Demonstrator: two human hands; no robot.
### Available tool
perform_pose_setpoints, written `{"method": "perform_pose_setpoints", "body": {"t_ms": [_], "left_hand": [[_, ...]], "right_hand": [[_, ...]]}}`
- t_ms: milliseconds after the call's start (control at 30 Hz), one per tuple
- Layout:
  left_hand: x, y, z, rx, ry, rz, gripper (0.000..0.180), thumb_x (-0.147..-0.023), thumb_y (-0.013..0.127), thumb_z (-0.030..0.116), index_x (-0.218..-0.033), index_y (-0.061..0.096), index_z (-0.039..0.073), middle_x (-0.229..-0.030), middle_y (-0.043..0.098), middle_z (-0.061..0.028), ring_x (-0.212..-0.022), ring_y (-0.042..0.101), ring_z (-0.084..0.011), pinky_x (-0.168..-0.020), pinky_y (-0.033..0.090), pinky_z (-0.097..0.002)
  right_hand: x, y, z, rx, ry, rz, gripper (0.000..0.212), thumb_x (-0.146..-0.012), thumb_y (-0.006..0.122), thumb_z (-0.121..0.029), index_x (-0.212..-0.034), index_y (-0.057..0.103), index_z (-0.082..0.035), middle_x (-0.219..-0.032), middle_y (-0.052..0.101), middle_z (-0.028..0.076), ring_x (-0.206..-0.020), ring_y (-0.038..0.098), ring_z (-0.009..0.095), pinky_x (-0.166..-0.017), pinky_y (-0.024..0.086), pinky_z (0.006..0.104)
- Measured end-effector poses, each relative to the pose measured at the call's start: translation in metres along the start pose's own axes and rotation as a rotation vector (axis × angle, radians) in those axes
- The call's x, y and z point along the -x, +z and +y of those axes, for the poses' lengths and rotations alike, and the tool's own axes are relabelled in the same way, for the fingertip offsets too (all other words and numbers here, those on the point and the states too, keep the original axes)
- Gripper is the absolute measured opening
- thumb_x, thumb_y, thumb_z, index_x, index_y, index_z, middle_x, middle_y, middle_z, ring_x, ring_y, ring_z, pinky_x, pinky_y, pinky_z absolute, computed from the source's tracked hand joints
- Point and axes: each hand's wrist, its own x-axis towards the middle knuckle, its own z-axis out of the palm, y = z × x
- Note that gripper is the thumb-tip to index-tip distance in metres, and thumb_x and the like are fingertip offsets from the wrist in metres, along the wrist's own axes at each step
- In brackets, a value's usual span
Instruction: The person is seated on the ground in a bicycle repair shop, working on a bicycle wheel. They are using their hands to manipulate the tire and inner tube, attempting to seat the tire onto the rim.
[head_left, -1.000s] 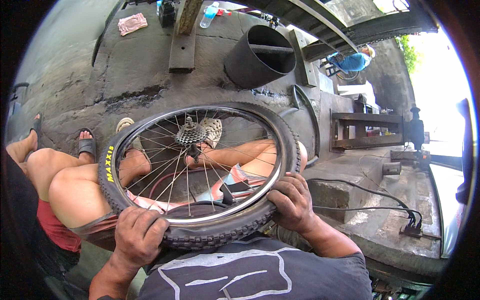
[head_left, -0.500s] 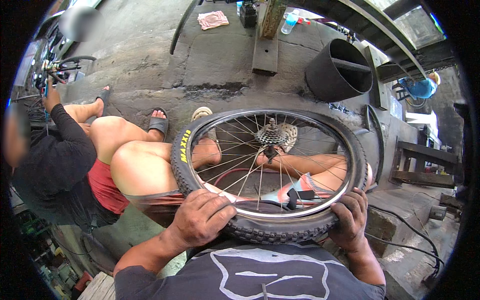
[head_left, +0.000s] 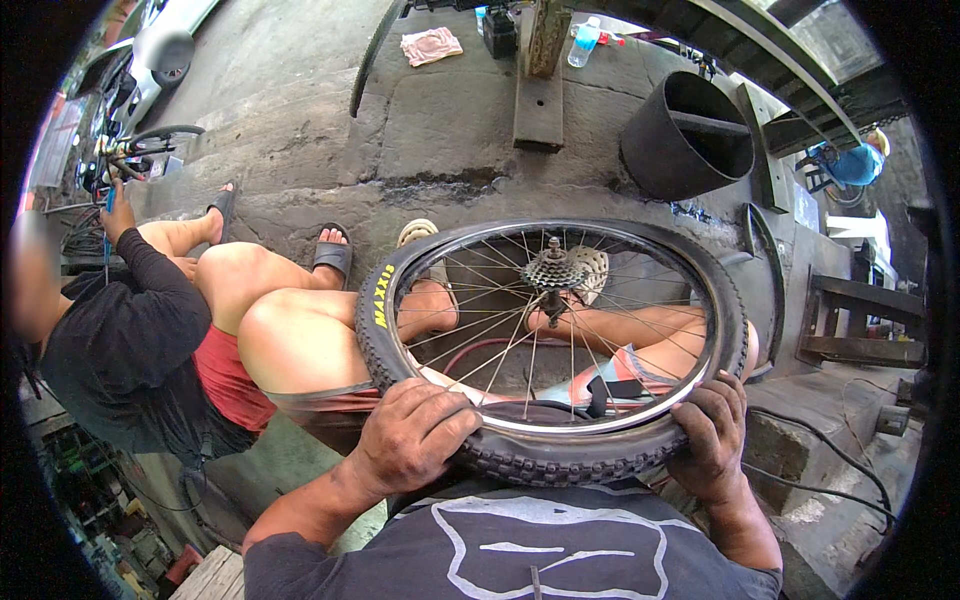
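Hidden by grip: the left hand (head_left: 418, 432) and right hand (head_left: 708, 435) cover parts of the near edge of a bicycle wheel (head_left: 570, 468); the thumbs cannot be made out.
Hidden by wheel: parts of the wearer's bare legs (head_left: 300, 325) and pale clogs (head_left: 592, 275), which show in pieces between the spokes (head_left: 500, 362).
Cut off: the wearer's dark shirt (head_left: 560, 545) runs out of the lower edge; a co-worker (head_left: 130, 350) at far left is clipped by the lens border, head blurred.
Hard to make out: the clutter at lower left, small and dark; whether the wheel rests on the thighs; whether the tire sits fully in the rim along the near side.
Fingers: clamped on the tire, left hand at near left, right hand at near right.
Wheel's place: tilted above the lap, in front of the shirt.
Wheel's look: black knobbly tire (head_left: 368, 345) with yellow lettering on its left wall; silver along the near rim (head_left: 560, 428); thin metal spokes; a stack of toothed sprockets (head_left: 555, 272) facing up at the hub.
Beyond: a dark open drum (head_left: 665, 150), a bottle (head_left: 583, 43) and a pink cloth (head_left: 431, 46) on grey ground.
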Motion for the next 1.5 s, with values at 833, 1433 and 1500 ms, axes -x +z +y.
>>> {"method": "perform_pose_setpoints", "body": {"t_ms": [833, 1433, 1500], "left_hand": [[-0.155, -0.063, -0.083, -0.135, -0.185, 0.215, 0.063, -0.077, 0.097, 0.016, -0.134, 0.07, 0.007, -0.121, 0.078, -0.0194, -0.116, 0.076, -0.0416, -0.097, 0.06, -0.049], [-0.205, -0.1, -0.151, -0.156, -0.436, 0.05, 0.077, -0.083, 0.095, 0.017, -0.151, 0.061, 0.004, -0.135, 0.076, -0.0248, -0.13, 0.073, -0.0391, -0.112, 0.055, -0.0465], [-0.21, -0.097, -0.155, -0.146, -0.372, 0.052, 0.078, -0.083, 0.095, 0.018, -0.152, 0.06, 0.004, -0.137, 0.075, -0.0252, -0.132, 0.072, -0.0391, -0.113, 0.055, -0.0462]], "right_hand": [[-0.175, -0.002, 0.101, 0.026, -0.062, 0.327, 0.083, -0.079, 0.091, -0.013, -0.156, 0.06, -0.011, -0.138, 0.071, 0.02, -0.129, 0.066, 0.046, -0.114, 0.053, 0.0527], [-0.216, 0.057, 0.211, -0.11, 0.358, 0.337, 0.086, -0.088, 0.09, -0.012, -0.165, 0.051, -0.011, -0.157, 0.064, 0.024, -0.149, 0.059, 0.043, -0.127, 0.048, 0.048], [-0.211, 0.063, 0.223, -0.115, 0.35, 0.391, 0.088, -0.086, 0.091, -0.007, -0.165, 0.051, -0.012, -0.153, 0.067, 0.023, -0.146, 0.062, 0.043, -0.125, 0.048, 0.0483]]}}
